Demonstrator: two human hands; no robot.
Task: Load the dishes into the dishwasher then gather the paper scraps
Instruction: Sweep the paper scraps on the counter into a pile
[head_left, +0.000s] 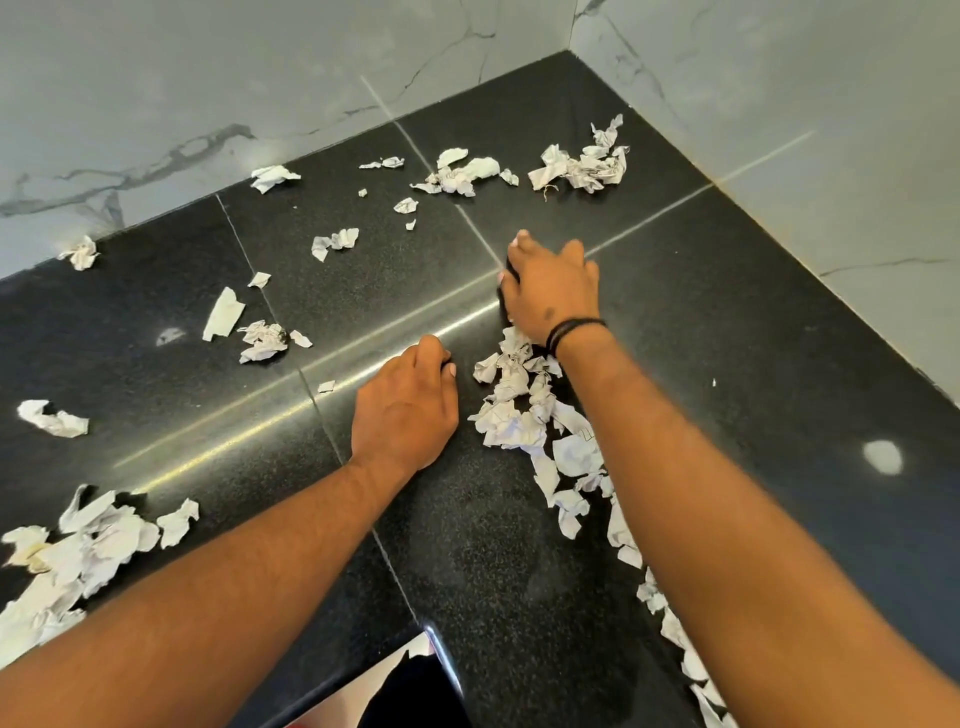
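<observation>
Crumpled white paper scraps lie all over a black granite countertop (727, 322). A gathered heap of scraps (519, 405) sits between my two hands and trails toward the front edge under my right forearm. My left hand (408, 410) rests palm down on the counter just left of the heap, fingers curled under at the tips. My right hand (550, 291), with a black band at the wrist, lies flat on the counter beyond the heap, fingers spread. More scraps lie at the back near the wall corner (582, 163) and at the front left (78, 551).
Grey marble walls (208, 78) close the counter at the back and right, meeting in a corner. Loose scraps are scattered mid-left (262, 338) and far left (52, 418). The counter's front edge (441, 654) drops off near me.
</observation>
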